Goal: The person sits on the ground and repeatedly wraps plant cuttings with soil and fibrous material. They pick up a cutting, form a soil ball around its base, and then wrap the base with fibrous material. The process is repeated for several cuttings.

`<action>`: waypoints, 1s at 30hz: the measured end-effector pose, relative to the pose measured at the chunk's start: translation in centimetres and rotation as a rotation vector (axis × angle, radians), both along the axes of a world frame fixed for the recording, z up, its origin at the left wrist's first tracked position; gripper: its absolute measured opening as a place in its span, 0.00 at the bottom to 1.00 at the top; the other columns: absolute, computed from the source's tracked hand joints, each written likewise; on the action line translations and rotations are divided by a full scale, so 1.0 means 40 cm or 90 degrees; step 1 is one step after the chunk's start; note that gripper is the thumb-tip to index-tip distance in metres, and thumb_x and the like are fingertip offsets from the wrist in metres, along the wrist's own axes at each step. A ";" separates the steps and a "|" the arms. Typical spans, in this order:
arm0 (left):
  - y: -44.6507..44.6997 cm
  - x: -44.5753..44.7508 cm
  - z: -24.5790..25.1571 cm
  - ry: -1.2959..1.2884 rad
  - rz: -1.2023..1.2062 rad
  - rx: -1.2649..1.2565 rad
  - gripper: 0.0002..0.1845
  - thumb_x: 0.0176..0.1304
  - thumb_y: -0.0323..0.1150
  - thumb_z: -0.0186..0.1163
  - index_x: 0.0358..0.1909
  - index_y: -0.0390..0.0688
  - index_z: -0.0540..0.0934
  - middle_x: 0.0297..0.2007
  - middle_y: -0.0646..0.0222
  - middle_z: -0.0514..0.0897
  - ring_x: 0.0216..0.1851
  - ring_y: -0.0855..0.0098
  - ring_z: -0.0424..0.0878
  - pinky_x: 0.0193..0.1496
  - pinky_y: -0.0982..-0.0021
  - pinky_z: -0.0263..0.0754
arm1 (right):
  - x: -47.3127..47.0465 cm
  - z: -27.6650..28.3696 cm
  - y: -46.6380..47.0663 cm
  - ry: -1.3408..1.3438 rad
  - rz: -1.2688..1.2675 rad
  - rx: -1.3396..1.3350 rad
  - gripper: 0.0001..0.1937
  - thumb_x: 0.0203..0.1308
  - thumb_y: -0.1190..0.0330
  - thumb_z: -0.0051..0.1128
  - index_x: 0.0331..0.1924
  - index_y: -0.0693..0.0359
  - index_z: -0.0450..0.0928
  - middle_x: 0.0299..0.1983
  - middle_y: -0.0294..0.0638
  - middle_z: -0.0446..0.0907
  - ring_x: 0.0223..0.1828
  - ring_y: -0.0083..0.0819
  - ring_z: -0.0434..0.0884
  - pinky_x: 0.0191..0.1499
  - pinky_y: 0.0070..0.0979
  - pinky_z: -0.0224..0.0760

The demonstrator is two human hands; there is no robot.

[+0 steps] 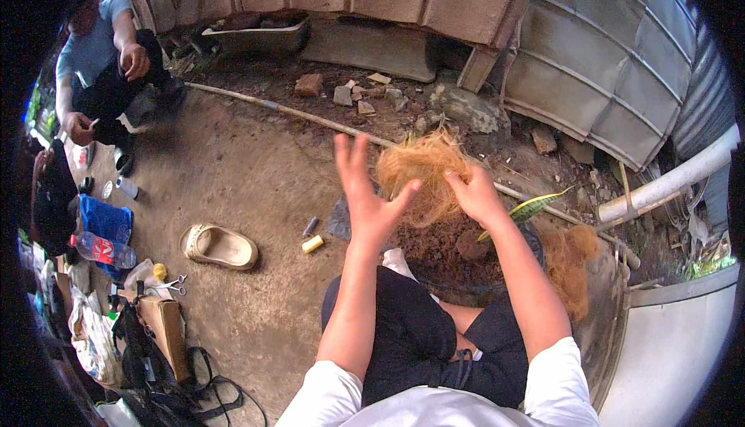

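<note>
My right hand (476,191) grips a loose tuft of tan fibre (422,171), perhaps coconut coir, between thumb and fingers. Beside the tuft, on its left, my left hand (372,200) is raised with its fingers spread and nothing in it. Below the fibre, dark crumbly soil (430,258) lies on black plastic (532,240) in front of my crossed legs. A round brown clump (472,245) rests on the soil. One green leaf with yellow edges (532,208) shows behind my right forearm, which hides part of it. More tan fibre (567,270) lies on the ground at the right.
A beige clog (218,246), a yellow piece (312,244) and a small dark object (310,226) lie on the left. Scissors (171,285) sit by a cardboard box (160,328). A long pole (302,115) crosses the ground ahead. Another person (105,66) squats at upper left.
</note>
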State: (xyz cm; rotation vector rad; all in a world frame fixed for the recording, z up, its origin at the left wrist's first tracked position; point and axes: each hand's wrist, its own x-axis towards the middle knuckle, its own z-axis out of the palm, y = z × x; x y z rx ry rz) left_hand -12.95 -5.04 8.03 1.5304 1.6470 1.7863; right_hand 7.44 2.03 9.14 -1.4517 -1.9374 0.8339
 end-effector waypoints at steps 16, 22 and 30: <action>0.039 -0.031 -0.052 -0.318 0.004 -0.071 0.15 0.69 0.35 0.67 0.49 0.33 0.84 0.44 0.67 0.87 0.48 0.76 0.80 0.53 0.71 0.75 | -0.073 0.013 -0.012 0.184 0.013 -0.121 0.16 0.73 0.64 0.53 0.56 0.67 0.81 0.48 0.43 0.87 0.51 0.29 0.82 0.59 0.30 0.71; 0.032 -0.022 -0.045 -0.203 0.015 0.031 0.30 0.63 0.31 0.70 0.66 0.38 0.73 0.63 0.60 0.76 0.69 0.66 0.68 0.63 0.65 0.73 | -0.073 -0.002 0.015 0.166 0.103 0.028 0.18 0.72 0.68 0.57 0.61 0.65 0.74 0.55 0.40 0.81 0.57 0.26 0.77 0.62 0.27 0.68; 0.024 -0.064 -0.073 -0.241 -0.003 -0.105 0.14 0.61 0.22 0.63 0.50 0.34 0.82 0.43 0.61 0.89 0.46 0.73 0.86 0.50 0.70 0.78 | -0.079 -0.015 -0.002 0.213 0.173 -0.030 0.23 0.68 0.66 0.62 0.64 0.59 0.71 0.62 0.43 0.76 0.63 0.31 0.75 0.66 0.31 0.66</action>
